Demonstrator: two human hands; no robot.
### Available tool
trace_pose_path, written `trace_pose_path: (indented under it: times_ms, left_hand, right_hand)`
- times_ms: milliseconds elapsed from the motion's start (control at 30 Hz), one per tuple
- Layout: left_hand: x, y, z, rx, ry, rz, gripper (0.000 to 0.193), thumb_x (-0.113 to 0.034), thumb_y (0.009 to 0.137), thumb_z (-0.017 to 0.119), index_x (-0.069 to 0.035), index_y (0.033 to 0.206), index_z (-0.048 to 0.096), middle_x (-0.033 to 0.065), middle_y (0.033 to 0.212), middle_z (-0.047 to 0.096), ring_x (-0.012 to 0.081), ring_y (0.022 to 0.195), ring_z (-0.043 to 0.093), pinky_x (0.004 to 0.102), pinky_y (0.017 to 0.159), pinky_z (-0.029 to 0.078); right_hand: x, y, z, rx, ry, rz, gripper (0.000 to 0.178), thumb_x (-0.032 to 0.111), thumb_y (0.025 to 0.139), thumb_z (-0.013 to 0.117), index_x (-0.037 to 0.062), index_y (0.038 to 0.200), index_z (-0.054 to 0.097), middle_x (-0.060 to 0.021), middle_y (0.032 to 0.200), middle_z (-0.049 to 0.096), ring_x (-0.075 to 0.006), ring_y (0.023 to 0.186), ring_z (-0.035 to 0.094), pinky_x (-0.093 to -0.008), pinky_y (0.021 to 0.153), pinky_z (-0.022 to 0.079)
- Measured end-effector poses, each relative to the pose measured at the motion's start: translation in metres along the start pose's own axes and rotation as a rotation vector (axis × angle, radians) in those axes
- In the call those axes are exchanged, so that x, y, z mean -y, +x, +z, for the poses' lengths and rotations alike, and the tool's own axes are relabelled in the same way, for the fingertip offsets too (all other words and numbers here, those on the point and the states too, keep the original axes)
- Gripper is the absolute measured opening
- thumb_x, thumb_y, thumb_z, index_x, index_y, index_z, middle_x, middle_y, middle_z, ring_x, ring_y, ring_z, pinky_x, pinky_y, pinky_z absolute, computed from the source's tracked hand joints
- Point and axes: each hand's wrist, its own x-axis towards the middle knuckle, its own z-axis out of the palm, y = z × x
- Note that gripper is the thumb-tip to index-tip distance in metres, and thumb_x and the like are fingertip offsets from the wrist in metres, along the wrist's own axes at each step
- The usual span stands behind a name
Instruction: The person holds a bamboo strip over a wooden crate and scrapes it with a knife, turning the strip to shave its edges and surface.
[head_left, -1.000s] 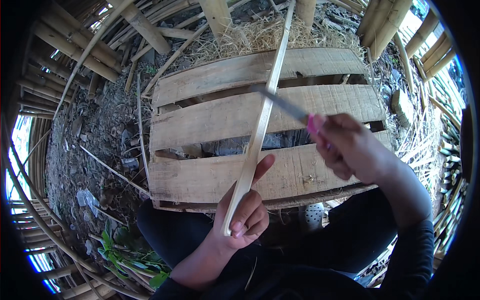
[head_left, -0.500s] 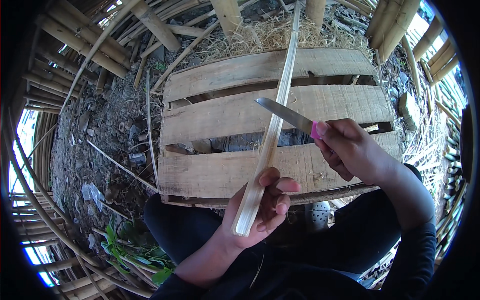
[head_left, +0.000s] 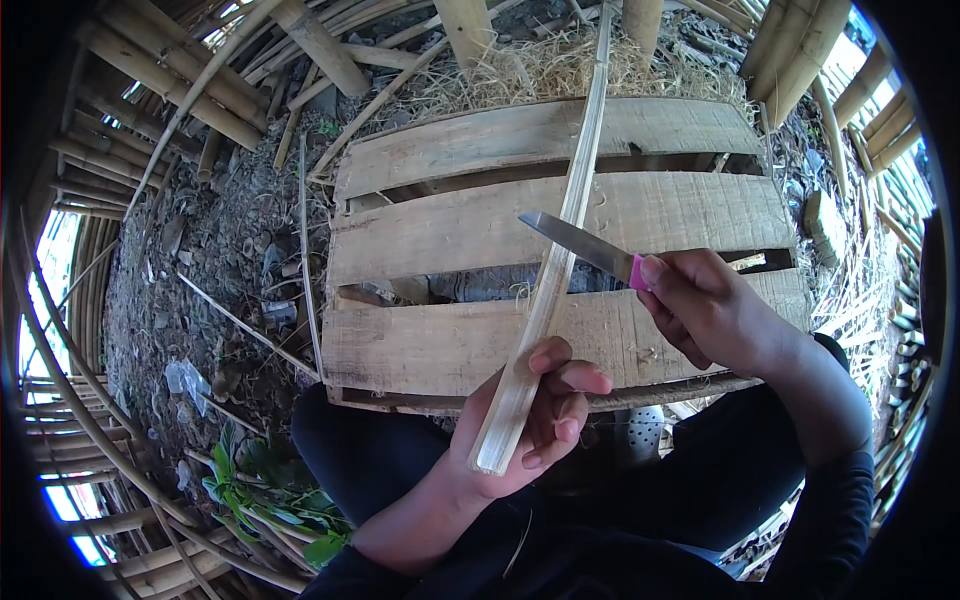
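Note:
A long split bamboo strip (head_left: 578,180) slants from my lap away over the wooden slatted crate (head_left: 440,345). Its near end rests in my left hand (head_left: 530,425), palm up, with the thumb on the strip and the fingers curled loosely beside it. My right hand (head_left: 715,310) is closed around the pink handle of a knife (head_left: 590,250). The blade points left and lies across the strip over the crate's middle, seemingly touching it. Most of the handle is hidden in my fist.
Bamboo poles (head_left: 465,35) stand behind the crate, with a heap of pale shavings (head_left: 545,75) at their foot. Thin sticks (head_left: 245,325) and plastic scraps (head_left: 187,382) litter the ground at left. A leafy green plant (head_left: 270,490) is near my left knee. A brick-like block (head_left: 824,228) lies at right.
The knife and my right hand have shifted slightly nearer me. The whole view has drifted a little, and my left hand keeps its hold on the bamboo strip.

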Motion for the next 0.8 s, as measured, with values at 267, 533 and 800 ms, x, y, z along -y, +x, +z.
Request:
trace_pose_path:
  times_ms: [267, 533, 800]
  left_hand:
    - [0.0, -0.001, 0.001, -0.03, -0.004, -0.005, 0.022, -0.023, 0.103, 0.03, -0.009, 0.095, 0.043, 0.0313, 0.114, 0.057, 0.0303, 0.083, 0.067, 0.0243, 0.04, 0.049]
    - [0.001, -0.003, 0.007, -0.168, 0.111, 0.003, 0.021, -0.025, 0.103, 0.03, -0.011, 0.095, 0.043, 0.0279, 0.1, 0.061, 0.0279, 0.065, 0.066, 0.0244, 0.037, 0.046]
    - [0.003, -0.004, 0.011, -0.292, 0.274, -0.061, 0.027, -0.031, 0.105, 0.025, -0.011, 0.098, 0.043, 0.0048, 0.053, 0.049, 0.0154, 0.035, 0.046, 0.0235, 0.034, 0.031]
  right_hand:
    - [-0.002, 0.002, 0.001, 0.011, 0.0, -0.012, 0.042, 0.036, 0.103, 0.039, 0.0033, 0.078, 0.047, 0.002, 0.057, 0.04, -0.0058, 0.041, 0.037, -0.0224, 0.037, 0.032]
    - [-0.005, 0.003, 0.0, 0.01, -0.024, -0.017, 0.042, 0.036, 0.103, 0.039, 0.0033, 0.078, 0.047, 0.0025, 0.057, 0.039, -0.0055, 0.042, 0.037, -0.0225, 0.037, 0.032]
    - [-0.001, 0.019, -0.011, 0.012, 0.138, 0.091, 0.04, 0.036, 0.103, 0.039, 0.005, 0.079, 0.047, 0.0022, 0.057, 0.039, -0.0066, 0.041, 0.035, -0.0234, 0.037, 0.031]
